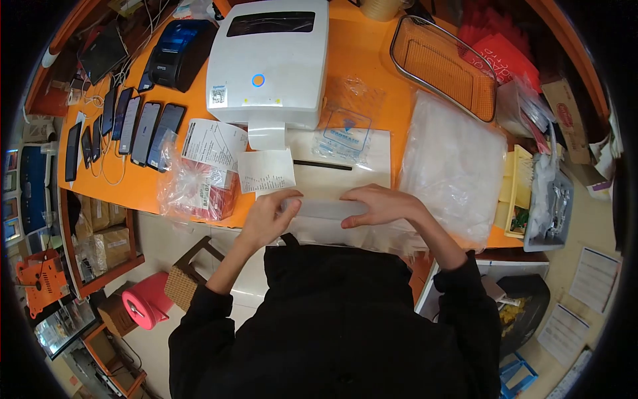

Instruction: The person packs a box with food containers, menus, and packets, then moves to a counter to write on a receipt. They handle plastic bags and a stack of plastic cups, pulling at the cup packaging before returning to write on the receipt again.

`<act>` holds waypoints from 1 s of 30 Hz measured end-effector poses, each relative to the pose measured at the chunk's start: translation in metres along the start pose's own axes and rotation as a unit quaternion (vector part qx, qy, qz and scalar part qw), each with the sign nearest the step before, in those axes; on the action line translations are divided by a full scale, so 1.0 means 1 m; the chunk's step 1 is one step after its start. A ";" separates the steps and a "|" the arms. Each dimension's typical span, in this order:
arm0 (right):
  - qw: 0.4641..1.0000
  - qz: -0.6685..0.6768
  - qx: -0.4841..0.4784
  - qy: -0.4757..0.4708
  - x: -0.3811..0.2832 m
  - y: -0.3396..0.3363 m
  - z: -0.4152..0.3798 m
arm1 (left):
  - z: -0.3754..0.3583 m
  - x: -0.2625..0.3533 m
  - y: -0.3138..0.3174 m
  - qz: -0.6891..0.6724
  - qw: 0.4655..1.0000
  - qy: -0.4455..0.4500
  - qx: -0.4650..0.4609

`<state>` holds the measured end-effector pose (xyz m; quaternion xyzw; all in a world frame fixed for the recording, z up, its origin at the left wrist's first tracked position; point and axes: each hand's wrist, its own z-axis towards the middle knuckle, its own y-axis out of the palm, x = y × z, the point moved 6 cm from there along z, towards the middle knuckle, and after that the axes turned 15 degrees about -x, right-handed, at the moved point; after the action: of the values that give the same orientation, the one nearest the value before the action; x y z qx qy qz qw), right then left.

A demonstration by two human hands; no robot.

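Both hands are at the front edge of the orange table, holding a whitish translucent oblong piece (323, 209) between them. My left hand (269, 214) grips its left end with curled fingers. At the right end, my right hand (377, 205) pinches it between thumb and fingers. What exactly this piece is I cannot tell. Just beyond it lie a white sheet (375, 149), a black pen-like stick (323, 165) and a clear printed plastic bag (344, 136). A printed paper slip (267, 171) lies close above my left hand.
A white label printer (266, 63) stands behind, with a black printer (181, 54) and several phones (145, 133) to its left. A clear-wrapped red package (212, 193) sits left of my hands. On the right are stacked clear bags (452, 166) and a wire basket (444, 66).
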<state>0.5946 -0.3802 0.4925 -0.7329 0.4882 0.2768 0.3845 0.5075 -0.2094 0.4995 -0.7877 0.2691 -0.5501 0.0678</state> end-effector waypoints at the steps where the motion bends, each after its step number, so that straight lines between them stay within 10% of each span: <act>1: 0.999 -0.017 -0.037 -0.007 -0.002 0.001 0.003 | -0.001 -0.007 0.000 -0.005 0.999 -0.041 -0.004; 12: 0.995 -0.046 -0.085 -0.023 -0.005 -0.003 0.005 | -0.016 -0.031 0.015 0.021 0.992 -0.110 -0.057; 14: 0.996 -0.032 -0.075 -0.044 -0.007 -0.017 -0.015 | -0.016 -0.038 0.011 -0.297 0.954 0.041 -0.008; 23: 0.912 0.343 0.187 -0.122 0.029 -0.051 -0.056 | 0.028 0.019 0.039 -0.299 0.933 0.187 -0.073; 30: 0.940 0.277 0.184 -0.076 0.045 -0.037 -0.042 | 0.022 0.006 0.054 -0.231 0.947 0.033 -0.220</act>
<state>0.6465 -0.4296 0.4917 -0.4624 0.6835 0.3325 0.4566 0.5103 -0.2628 0.4743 -0.8051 0.1965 -0.5034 -0.2445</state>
